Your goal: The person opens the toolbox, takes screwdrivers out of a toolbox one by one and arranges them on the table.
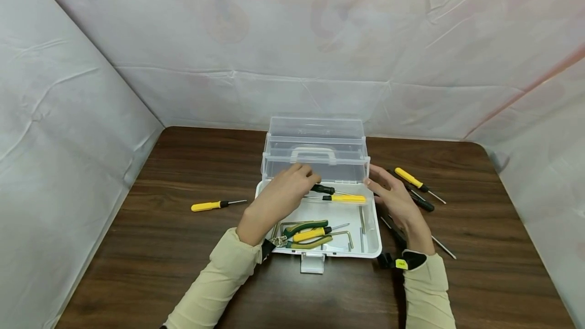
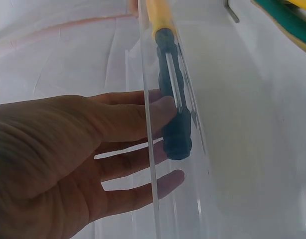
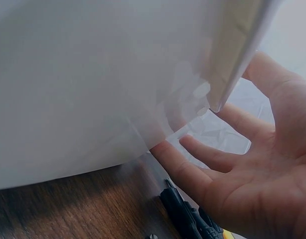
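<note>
My left hand (image 1: pixel 284 190) reaches over the back of an open white toolbox (image 1: pixel 340 217). Its thumb and fingers pinch the handle of a black screwdriver (image 2: pixel 177 134), seen through a clear wall in the left wrist view. Beside it lies a yellow screwdriver (image 1: pixel 348 198), its shaft pointing left. My right hand (image 1: pixel 398 202) is at the toolbox's back right corner, thumb near the rim and extended fingers touching the outside. The clear lid (image 1: pixel 315 141) stands raised behind, with a white handle on it.
Inside the toolbox's front are green-handled pliers (image 1: pixel 305 227), another yellow screwdriver (image 1: pixel 311 234) and several hex keys (image 1: pixel 350 240). On the brown table (image 1: pixel 183 268), a yellow screwdriver (image 1: pixel 207 206) lies left; several black and yellow screwdrivers (image 1: pixel 408 176) lie right. White sheeting (image 1: pixel 292 39) rises behind.
</note>
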